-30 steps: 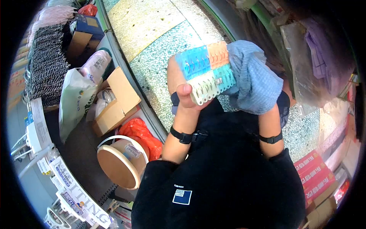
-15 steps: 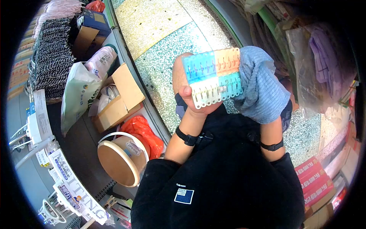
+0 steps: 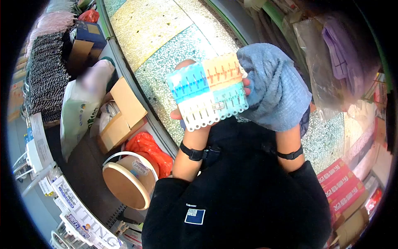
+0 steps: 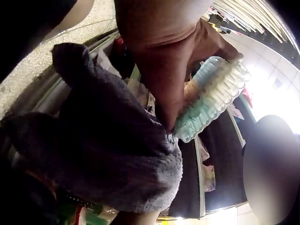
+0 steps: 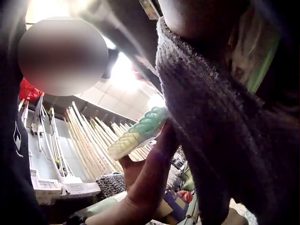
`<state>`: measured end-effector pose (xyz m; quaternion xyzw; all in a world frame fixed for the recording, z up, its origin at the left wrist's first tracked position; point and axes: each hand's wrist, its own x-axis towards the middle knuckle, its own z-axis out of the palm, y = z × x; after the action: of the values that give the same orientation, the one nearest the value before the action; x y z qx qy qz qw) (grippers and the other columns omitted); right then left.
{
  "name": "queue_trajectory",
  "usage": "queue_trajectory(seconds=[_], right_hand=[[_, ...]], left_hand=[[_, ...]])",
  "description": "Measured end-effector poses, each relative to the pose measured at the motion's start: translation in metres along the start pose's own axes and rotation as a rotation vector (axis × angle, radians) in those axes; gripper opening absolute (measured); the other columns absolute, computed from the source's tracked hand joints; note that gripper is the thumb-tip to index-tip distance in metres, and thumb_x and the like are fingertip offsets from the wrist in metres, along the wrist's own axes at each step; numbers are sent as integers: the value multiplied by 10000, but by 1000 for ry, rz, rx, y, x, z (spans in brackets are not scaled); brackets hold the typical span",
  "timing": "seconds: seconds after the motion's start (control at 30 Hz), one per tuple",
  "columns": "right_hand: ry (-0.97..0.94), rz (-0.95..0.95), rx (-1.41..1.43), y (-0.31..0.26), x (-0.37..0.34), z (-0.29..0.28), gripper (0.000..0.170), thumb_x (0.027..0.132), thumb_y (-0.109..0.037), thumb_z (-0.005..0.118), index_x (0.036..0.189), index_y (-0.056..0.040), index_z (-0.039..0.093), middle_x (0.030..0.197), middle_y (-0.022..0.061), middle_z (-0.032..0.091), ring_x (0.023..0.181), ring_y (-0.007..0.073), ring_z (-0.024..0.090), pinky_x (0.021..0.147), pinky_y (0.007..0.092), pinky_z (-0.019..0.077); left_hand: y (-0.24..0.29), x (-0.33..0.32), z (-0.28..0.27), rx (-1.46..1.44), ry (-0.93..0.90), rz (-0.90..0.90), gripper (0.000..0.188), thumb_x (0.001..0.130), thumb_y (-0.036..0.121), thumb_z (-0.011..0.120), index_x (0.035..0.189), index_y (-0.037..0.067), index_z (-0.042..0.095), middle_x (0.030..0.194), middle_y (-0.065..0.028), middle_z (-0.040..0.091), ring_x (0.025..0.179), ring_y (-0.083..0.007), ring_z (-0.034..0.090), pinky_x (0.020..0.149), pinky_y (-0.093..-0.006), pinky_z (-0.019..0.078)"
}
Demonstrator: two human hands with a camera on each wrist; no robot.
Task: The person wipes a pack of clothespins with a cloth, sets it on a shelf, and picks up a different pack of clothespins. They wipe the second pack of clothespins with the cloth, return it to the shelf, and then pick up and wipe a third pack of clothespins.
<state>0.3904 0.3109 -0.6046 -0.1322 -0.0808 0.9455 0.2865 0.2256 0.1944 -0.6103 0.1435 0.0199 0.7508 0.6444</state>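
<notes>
One four-colour pack of clips (image 3: pixel 207 90) rests in the left hand (image 4: pixel 171 68), fingers curled round its edges; blue cloth (image 3: pixel 275 89) covers the right hand, whose grip I cannot tell.

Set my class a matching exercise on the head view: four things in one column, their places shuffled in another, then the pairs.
1. flat rectangular pack of multicoloured plastic clips
2. blue textured cloth
3. round beige plastic bucket
4. red printed cardboard cartons

A. lower right
B. held by the left hand
C. lower left
D. covering the right hand

1-B, 2-D, 3-C, 4-A
</notes>
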Motion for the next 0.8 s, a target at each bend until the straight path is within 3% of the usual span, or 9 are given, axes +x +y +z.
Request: queue_trajectory(seconds=[0.03,0.13,0.2,0.23,0.33,0.4,0.53,0.57,0.8], right_hand=[[8,-8,-1,0,1,-5,532,979,-305,469,1407,-8,360,1297,184,518,1137,269,533,1025,353,411],[-276,281,192,-1,0,-9,612,1000,-409,357,1469,-31,245,1393,187,432,1190,306,489,1065,375,371],[133,-187,-1273,4,-5,10,601,1009,-422,295,1457,-22,263,1395,212,422,1197,315,487,1052,383,388],[141,-187,-1273,5,-5,1,601,1009,-422,295,1457,-22,263,1395,212,422,1197,315,487,1052,383,388],[162,157,139,15,1,-44,555,999,-378,370,1383,22,358,1206,267,555,1035,330,599,904,403,506],[103,199,160,17,1,-48,544,995,-379,379,1357,27,383,1179,263,567,1002,331,610,878,408,515],[-145,374,234,20,5,-26,514,977,-383,417,1250,48,482,1071,247,618,872,334,653,773,429,549],[34,361,165,12,0,2,501,966,-392,425,1130,68,541,971,232,643,793,321,672,674,425,560],[91,302,65,12,3,13,439,963,-341,465,1112,63,544,899,217,661,721,297,681,583,367,567]], left_hand=[[-2,-1,7,34,-15,22,1429,421,748,777,1462,-23,175,1408,-365,311,1257,-498,411,1065,-562,347],[-7,-16,-12,-121,65,-47,1284,537,764,711,1438,-26,250,1378,-326,380,1239,-482,438,1059,-562,358],[-6,-20,-20,-166,125,-150,1192,605,775,653,1418,-22,300,1337,-291,436,1227,-462,452,1071,-558,345],[-10,-17,-11,-208,87,-119,1158,628,758,649,1415,-19,308,1321,-288,446,1219,-455,458,1076,-556,340],[-16,-8,9,-102,-6,-55,1119,644,733,661,1405,-16,327,1300,-284,458,1215,-444,460,1093,-553,316],[-22,-4,18,-12,-45,55,1181,578,743,706,1398,-20,331,1269,-273,472,1192,-430,484,1059,-542,372],[-19,-14,-5,-136,12,-53,1297,466,762,751,1403,-19,309,1230,-259,485,1159,-414,512,1002,-519,443],[-21,-14,5,-101,56,-18,1297,464,762,751,1400,-20,311,1214,-252,488,1137,-403,526,974,-507,468],[-27,-13,15,-129,141,25,1303,437,756,766,1397,-7,326,1203,-243,481,1099,-385,549,956,-490,488]])
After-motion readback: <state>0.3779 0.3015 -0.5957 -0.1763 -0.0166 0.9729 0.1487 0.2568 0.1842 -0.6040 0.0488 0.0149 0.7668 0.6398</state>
